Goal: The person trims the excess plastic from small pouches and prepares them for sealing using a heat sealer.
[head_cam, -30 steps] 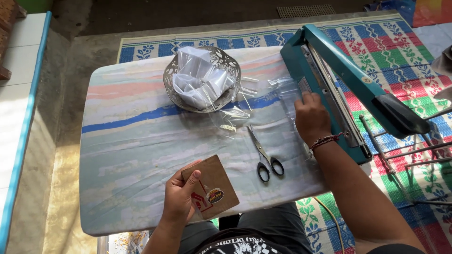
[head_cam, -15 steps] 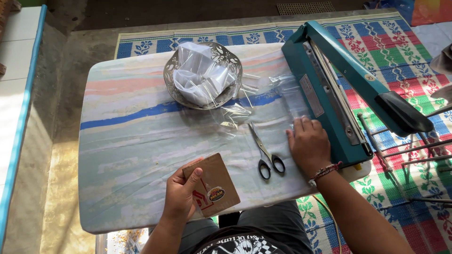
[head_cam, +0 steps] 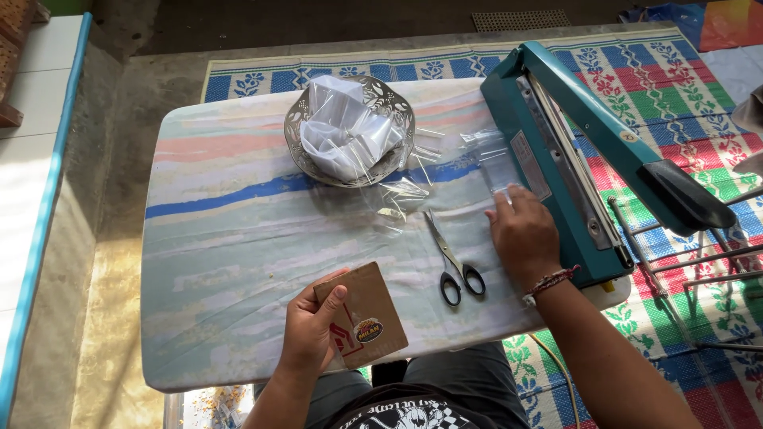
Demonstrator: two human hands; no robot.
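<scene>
My left hand [head_cam: 311,327] holds a small brown card [head_cam: 363,313] with a printed sticker at the near edge of the table. My right hand [head_cam: 522,232] rests flat on a clear plastic sheet [head_cam: 490,163] lying beside the teal heat sealer [head_cam: 569,155], whose arm is raised. Black-handled scissors [head_cam: 453,260] lie closed on the table just left of that hand.
A silver bowl [head_cam: 351,129] full of clear plastic bags stands at the table's far side, with loose clear bags [head_cam: 401,195] in front of it. The table wears a striped cloth [head_cam: 230,238]. A patterned mat [head_cam: 699,119] covers the floor to the right, and metal rods [head_cam: 699,254] lie there.
My right hand has drawn back from the sealer's bar toward me and now lies flat on the plastic beside the sealer. My left hand with the card has barely moved.
</scene>
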